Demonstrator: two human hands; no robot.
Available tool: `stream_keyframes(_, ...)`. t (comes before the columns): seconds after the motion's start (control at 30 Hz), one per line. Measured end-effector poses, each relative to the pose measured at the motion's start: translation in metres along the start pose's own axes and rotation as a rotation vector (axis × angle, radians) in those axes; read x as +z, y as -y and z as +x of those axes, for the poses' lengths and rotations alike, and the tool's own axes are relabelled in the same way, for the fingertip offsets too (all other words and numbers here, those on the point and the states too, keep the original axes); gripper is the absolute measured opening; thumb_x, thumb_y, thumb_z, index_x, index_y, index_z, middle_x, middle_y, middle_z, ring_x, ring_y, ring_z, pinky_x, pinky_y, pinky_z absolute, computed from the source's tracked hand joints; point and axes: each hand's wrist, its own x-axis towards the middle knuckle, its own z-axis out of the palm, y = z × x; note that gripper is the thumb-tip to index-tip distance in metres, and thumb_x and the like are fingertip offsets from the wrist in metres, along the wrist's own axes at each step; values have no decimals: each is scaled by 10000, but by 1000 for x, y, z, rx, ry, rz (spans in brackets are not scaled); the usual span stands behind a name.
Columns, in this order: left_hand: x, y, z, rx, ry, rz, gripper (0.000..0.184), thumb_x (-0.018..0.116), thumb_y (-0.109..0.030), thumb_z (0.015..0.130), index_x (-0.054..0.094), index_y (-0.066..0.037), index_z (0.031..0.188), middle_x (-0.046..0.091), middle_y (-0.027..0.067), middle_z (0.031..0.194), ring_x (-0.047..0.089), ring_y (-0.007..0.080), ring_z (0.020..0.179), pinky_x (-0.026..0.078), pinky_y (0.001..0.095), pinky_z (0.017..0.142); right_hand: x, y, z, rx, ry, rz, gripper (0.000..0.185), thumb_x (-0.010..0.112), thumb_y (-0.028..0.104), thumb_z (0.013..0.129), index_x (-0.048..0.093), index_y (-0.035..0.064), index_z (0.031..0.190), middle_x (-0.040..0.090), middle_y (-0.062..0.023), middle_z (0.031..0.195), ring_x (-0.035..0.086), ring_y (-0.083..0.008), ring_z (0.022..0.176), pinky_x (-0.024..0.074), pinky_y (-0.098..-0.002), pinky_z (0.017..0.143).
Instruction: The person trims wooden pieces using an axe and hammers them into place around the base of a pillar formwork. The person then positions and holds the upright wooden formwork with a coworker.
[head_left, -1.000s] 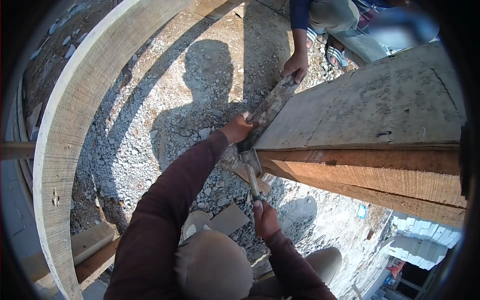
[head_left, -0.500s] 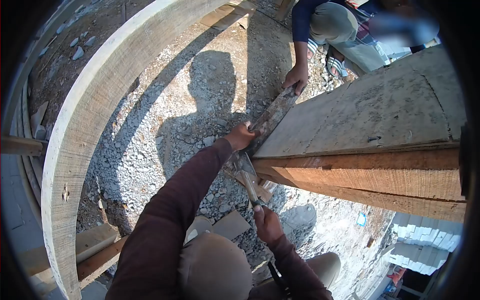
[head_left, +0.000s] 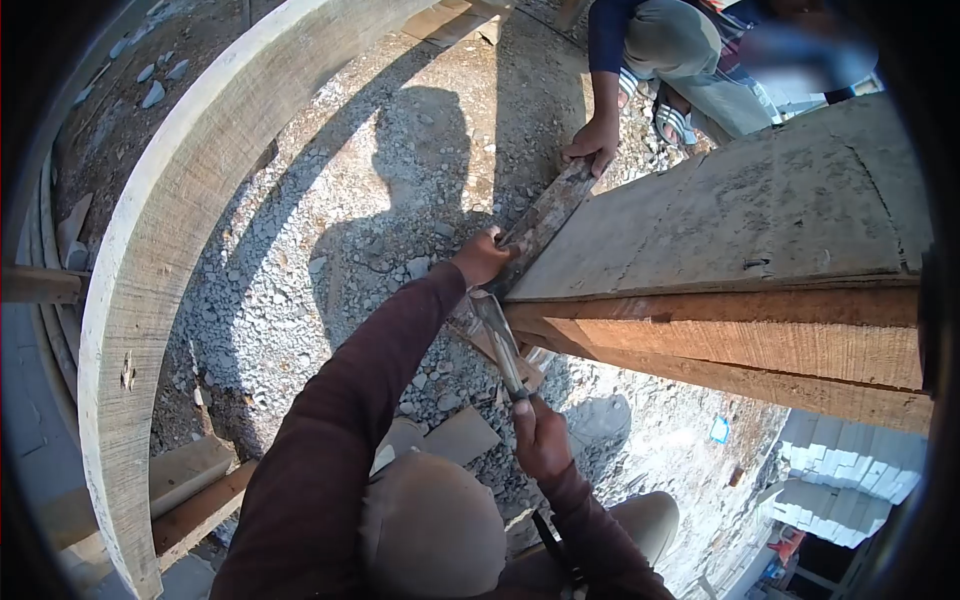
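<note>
"What does the board look like?"

"The narrow wooden board [head_left: 548,215] is straight and weathered, its face mottled dark brown and grey with pale smears. It slants from near left to far right, just along the left edge of the big grey panel [head_left: 720,230]."

"And the hand tool?"

"The hand tool [head_left: 500,345] is just beside the board's near end. It has a long, pale shaft, darker toward the near end, and a greyish far end. It tilts, far end to the left, near end to the right. I can't tell its exact type."
</note>
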Motion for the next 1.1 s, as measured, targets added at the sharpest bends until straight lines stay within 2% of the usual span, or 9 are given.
stream_keyframes(0.2, -8, 2, 4, 145, -211, -61, 621, 709, -364, 906, 536, 123, 1251, 652, 246, 1170, 642, 321, 1073, 490, 366, 928, -7, 31, 8, -698, -407, 709, 706, 477, 772, 882, 552, 76, 978, 510, -41, 612, 481, -163, 507, 373, -279, 482)
stream_keyframes(0.33, -53, -30, -62, 264, -702, -442, 298, 635, -179, 973, 592, 32, 1178, 675, 105, 1030, 623, 142, 915, 503, 287, 801, 40, -86, 25, 67, 7, -159, 579, 391, 529, 1039, 583, 5, 884, 537, -38, 597, 502, -177, 531, 381, -295, 500)
stream_keyframes(0.47, -70, -21, -190, 270, -907, -511, 159, 602, -154, 990, 582, 0, 1027, 629, 42, 913, 545, 74, 804, 469, 247, 748, -7, 12, 8, -52, -25, 106, 507, 417, 440, 1049, 583, -16, 902, 554, -155, 627, 598, -224, 556, 437, -371, 508)
stream_keyframes(0.53, -50, 5, -248, 118, -899, -520, 153, 606, -146, 988, 582, -5, 1040, 626, 28, 882, 547, 77, 784, 473, 254, 719, -48, 67, -1, -347, -139, 189, 537, 432, 490, 1027, 583, -18, 940, 560, -87, 623, 580, -181, 542, 426, -318, 489)
stream_keyframes(0.67, 15, 49, -344, -232, -621, -383, 138, 628, -130, 971, 621, 2, 1010, 634, 28, 826, 568, 58, 728, 471, 227, 668, -96, 149, -14, -1052, -308, 751, 729, 486, 773, 878, 494, 48, 949, 467, -66, 684, 500, -166, 544, 442, -314, 533)
stream_keyframes(0.8, 70, 115, -393, -322, -330, -376, 160, 635, -165, 946, 644, -5, 942, 626, 15, 736, 597, 82, 653, 489, 233, 597, -9, 49, 8, -841, -373, 607, 635, 450, 703, 942, 517, 73, 902, 532, -83, 680, 525, -234, 544, 433, -335, 544)
stream_keyframes(0.87, 75, 120, -414, -376, -122, -344, 163, 634, -168, 945, 644, -6, 942, 627, 17, 736, 599, 86, 655, 490, 236, 598, 42, -76, 24, -53, -44, -185, 569, 358, 453, 1059, 562, -15, 807, 525, -218, 686, 559, -419, 659, 454, -488, 643)
stream_keyframes(0.9, 75, 119, -419, -391, -18, -322, 164, 634, -170, 944, 644, -6, 941, 628, 18, 736, 600, 88, 655, 491, 238, 599, 47, -78, 28, -105, -48, -170, 533, 354, 431, 1069, 591, -30, 944, 545, -121, 647, 553, -245, 570, 434, -398, 565)
stream_keyframes(1.1, 76, 104, -410, -373, 311, -262, 173, 632, -179, 940, 645, -6, 938, 631, 24, 737, 605, 98, 661, 494, 247, 604, -71, 146, -9, -587, -163, 211, 638, 311, 586, 1040, 530, -12, 1011, 527, -47, 674, 456, -91, 530, 346, -226, 477)
